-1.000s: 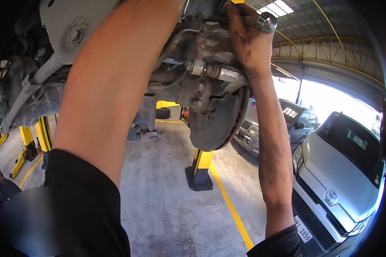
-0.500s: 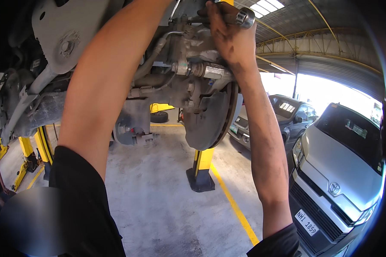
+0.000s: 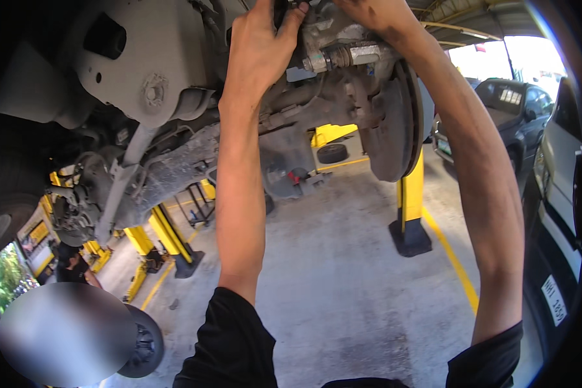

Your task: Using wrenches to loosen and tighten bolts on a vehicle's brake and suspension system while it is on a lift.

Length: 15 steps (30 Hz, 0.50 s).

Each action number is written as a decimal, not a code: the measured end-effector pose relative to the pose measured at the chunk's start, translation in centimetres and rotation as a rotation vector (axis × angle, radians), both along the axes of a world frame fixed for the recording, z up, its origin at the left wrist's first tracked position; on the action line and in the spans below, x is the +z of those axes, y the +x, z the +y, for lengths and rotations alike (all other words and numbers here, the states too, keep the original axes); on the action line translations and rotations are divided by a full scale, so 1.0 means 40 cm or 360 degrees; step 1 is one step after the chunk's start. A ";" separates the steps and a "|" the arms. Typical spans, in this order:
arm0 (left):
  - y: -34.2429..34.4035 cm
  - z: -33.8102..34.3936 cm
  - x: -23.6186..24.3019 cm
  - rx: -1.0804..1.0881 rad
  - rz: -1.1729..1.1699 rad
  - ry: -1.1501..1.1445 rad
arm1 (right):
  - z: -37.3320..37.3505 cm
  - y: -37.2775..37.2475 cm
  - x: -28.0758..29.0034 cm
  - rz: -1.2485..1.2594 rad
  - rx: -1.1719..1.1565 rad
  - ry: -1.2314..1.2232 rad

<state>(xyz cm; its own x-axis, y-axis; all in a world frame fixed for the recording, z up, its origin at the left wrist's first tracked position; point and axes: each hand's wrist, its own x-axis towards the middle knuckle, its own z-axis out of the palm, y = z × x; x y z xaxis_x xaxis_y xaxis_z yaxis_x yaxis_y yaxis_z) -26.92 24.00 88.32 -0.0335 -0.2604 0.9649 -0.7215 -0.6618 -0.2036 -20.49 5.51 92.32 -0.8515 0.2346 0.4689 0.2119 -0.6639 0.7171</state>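
Note:
Both my arms reach up to the underside of a raised vehicle. My left hand (image 3: 262, 46) is closed at the top edge beside the suspension parts, its thumb bent against a dark piece I cannot make out. To the right, my right hand (image 3: 376, 14) lies over the top of the wheel hub assembly (image 3: 346, 55). The upper edge cuts off most of its fingers, and whatever they hold is hidden. Below that hand hang the brake disc (image 3: 412, 119) and its grey dust shield (image 3: 387, 139). A grey suspension arm (image 3: 132, 152) slants down at the left.
A yellow lift post (image 3: 412, 194) stands on the floor beyond the brake disc. More yellow lift legs (image 3: 168, 236) and a person (image 3: 74, 265) are at the left. A loose wheel (image 3: 147, 343) lies lower left, a tyre (image 3: 332, 153) farther back. Parked vehicles (image 3: 507, 119) line the right.
The view has turned left, so the scene sits farther right. My left hand has come into view. The tool with a shiny socket end in my right hand no longer shows.

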 end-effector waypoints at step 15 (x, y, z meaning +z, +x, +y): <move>0.196 0.047 0.399 0.0725 -0.0697 -0.0445 | -0.018 0.019 -0.010 0.0710 0.0193 -0.0027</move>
